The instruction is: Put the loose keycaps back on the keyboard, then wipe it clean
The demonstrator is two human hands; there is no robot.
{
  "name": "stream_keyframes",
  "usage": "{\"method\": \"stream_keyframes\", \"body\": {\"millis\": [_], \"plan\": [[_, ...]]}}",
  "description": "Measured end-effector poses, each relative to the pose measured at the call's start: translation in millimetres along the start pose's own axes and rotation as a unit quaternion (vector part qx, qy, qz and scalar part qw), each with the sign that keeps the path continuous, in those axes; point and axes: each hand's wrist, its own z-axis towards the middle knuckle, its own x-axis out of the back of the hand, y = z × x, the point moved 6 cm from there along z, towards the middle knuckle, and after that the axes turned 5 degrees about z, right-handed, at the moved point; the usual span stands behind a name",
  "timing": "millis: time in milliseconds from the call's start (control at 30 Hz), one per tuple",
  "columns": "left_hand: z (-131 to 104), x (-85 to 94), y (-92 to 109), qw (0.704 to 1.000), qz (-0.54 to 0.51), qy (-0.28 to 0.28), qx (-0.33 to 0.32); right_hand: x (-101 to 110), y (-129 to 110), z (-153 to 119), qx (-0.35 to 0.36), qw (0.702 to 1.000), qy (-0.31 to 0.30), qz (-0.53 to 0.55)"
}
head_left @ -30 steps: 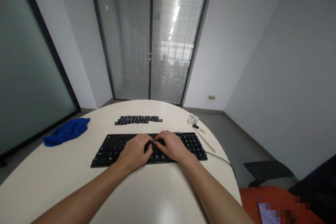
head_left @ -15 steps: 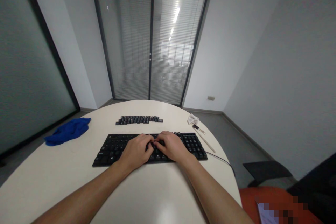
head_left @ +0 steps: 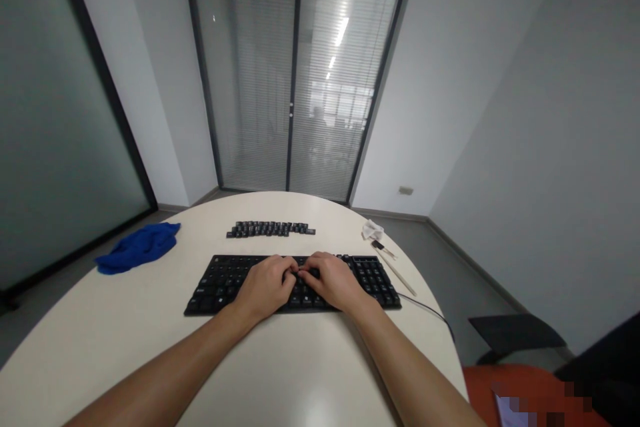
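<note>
Left hand and right hand, grips narrow, contents hidden from here, touch a keyboard, likely light, best held by its ends.

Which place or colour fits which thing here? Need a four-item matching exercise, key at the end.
Things
1. cloth
2. keyboard
3. loose keycaps
4. chair seat

Places and colours
A. under the left hand and right hand
B. orange-red
C. blue
D. in rows on the table, beyond the keyboard

Pairs: 1-C, 2-A, 3-D, 4-B
</note>
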Motion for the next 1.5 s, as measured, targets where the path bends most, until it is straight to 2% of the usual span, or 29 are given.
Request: {"method": "stream_keyframes", "body": {"millis": [300,433,567,667,867,1000,1200,1367,1500], "plan": [[0.4,0.2,-0.9,1.000,0.003,-0.008,0.009,-2.8,0.8,0.8,-0.017,1.000,0.001,-0.005],[-1.1,-0.9,0.3,1.000,0.021,-0.017,0.007,-0.9,-4.9,0.3,0.009,1.000,-0.016,-0.023],[-0.9,-1.9,-3.1,1.000,-0.007,-0.014,0.019,0.7,-5.7,-0.4,0.033,0.999,-0.025,-0.027],[-1.0,-2.9,-6.9,0.999,-0.027,-0.012,0.036,0.6,-3.4,-0.3,0.036,0.999,-0.027,-0.021],[-4.0,-2.7,-5.7,0.999,-0.015,0.013,0.025,3.6,-2.7,-0.4,0.031,1.000,-0.002,0.003],[-4.7,-3.2,-7.5,0.999,-0.022,0.015,0.046,2.6,-8.4,-1.1,0.050,0.999,-0.015,-0.005],[-1.8,-1.7,-5.6,0.998,-0.026,0.034,0.055,1.7,-14.0,1.1,0.015,0.998,-0.019,-0.057],[1.7,-3.2,0.3,0.994,-0.066,0.070,0.052,0.8,-9.2,3.3,-0.034,0.994,-0.003,-0.102],[1.1,-4.0,1.8,0.992,-0.085,0.081,0.052,-1.3,-5.5,4.0,-0.037,0.994,0.009,-0.106]]}}
